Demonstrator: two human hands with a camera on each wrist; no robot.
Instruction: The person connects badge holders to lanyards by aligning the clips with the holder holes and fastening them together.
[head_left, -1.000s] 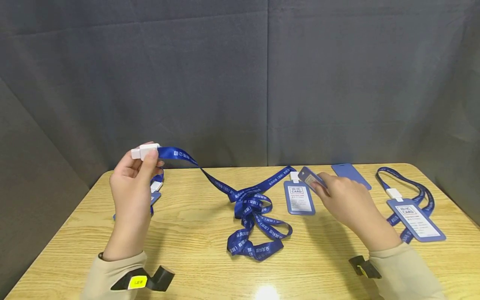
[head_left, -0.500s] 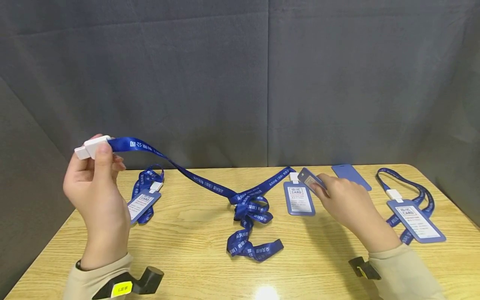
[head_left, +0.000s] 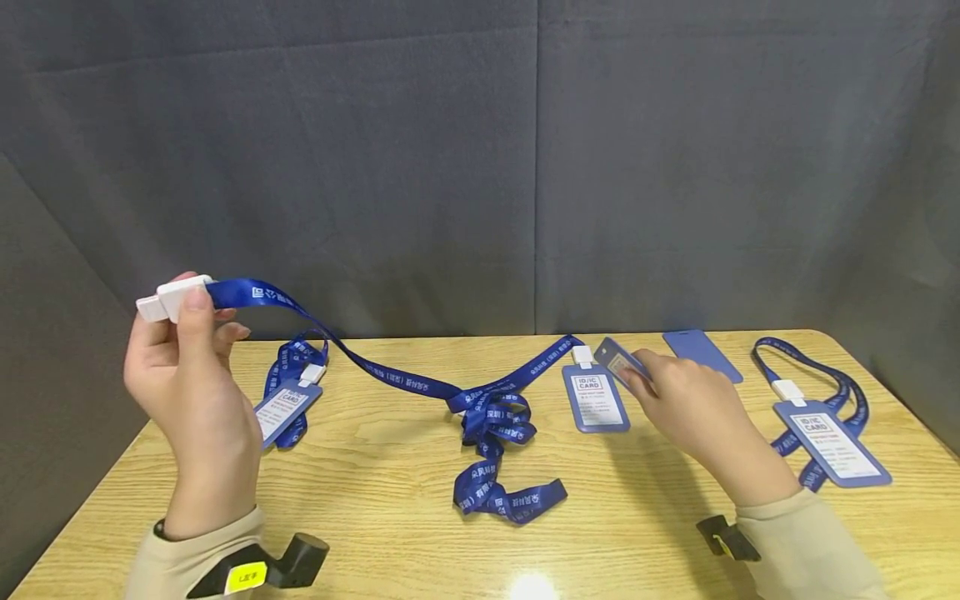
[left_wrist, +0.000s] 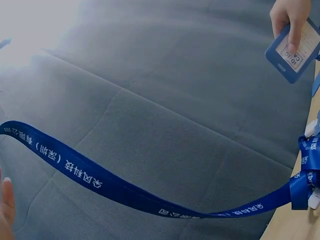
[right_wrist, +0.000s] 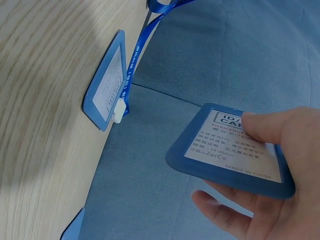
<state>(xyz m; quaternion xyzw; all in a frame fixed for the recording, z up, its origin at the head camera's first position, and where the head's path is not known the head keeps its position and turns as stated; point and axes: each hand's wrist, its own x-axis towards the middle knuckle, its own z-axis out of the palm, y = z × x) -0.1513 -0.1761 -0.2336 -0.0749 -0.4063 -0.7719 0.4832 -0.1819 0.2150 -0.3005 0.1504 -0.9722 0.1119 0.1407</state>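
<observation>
Raised at the left, my left hand (head_left: 195, 400) pinches the white plastic clip (head_left: 183, 297) at one end of a blue printed lanyard (head_left: 393, 377). The strap sags from there to a tangled bundle in the middle of the table, and its loops also show in the left wrist view. Beside the bundle lies a blue badge holder (head_left: 597, 402) with an ID/IC card insert, its white clip joined to a strap out of the bundle. My right hand (head_left: 697, 408) holds another blue badge holder (right_wrist: 225, 160) between thumb and fingers, tilted above the table, with no strap on it.
A badge holder with its lanyard (head_left: 832, 442) lies at the right of the wooden table (head_left: 375, 533), and another badge holder (head_left: 288, 408) with a bunched lanyard at the left. One plain blue holder (head_left: 702, 354) lies at the back right. A grey curtain (head_left: 420, 167) hangs behind.
My left hand has moved left with the clip, drawing the strap out longer. The bundle has loosened and slid slightly left, and its badge holder shifted a little. My right hand has stayed nearly still.
</observation>
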